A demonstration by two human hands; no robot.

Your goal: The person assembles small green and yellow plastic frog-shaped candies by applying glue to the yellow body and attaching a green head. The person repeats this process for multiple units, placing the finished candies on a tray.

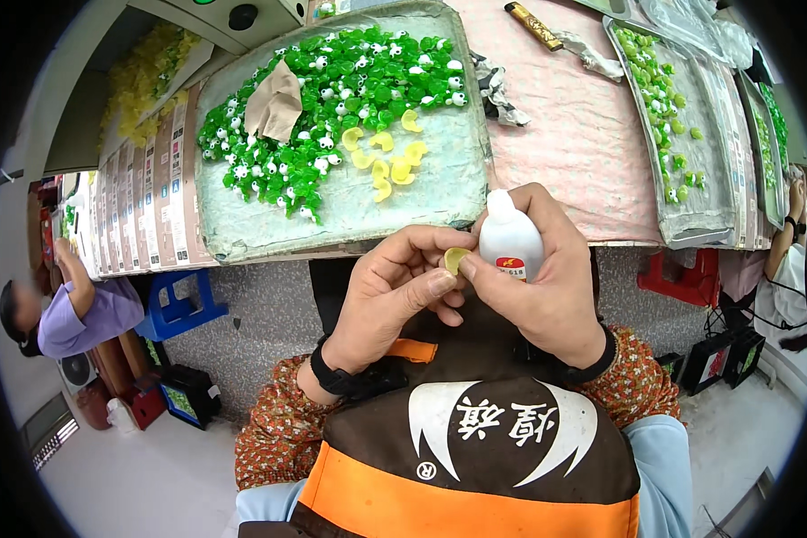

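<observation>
A small yellow curved piece (pixel 455 261) is pinched between the fingertips of my left hand (pixel 387 291), with my right thumb against it too. My right hand (pixel 556 296) wraps around a white plastic glue-type bottle (pixel 509 235), its nozzle pointing up and away from me. Both hands meet just in front of the near edge of a cloth-lined tray (pixel 260 229). A heap of small green pieces (pixel 341 85) with white eye-like balls covers the tray's far part. Several loose yellow curved pieces (pixel 383 168) lie on its right side.
A brown paper scrap (pixel 274 101) rests on the green heap. Right of the tray are crumpled dark-and-white paper (pixel 500 90), a brown-gold tube-like item (pixel 533 27) and another tray (pixel 690 215). A blue stool (pixel 184 303) and a person in purple (pixel 94 314) are at left.
</observation>
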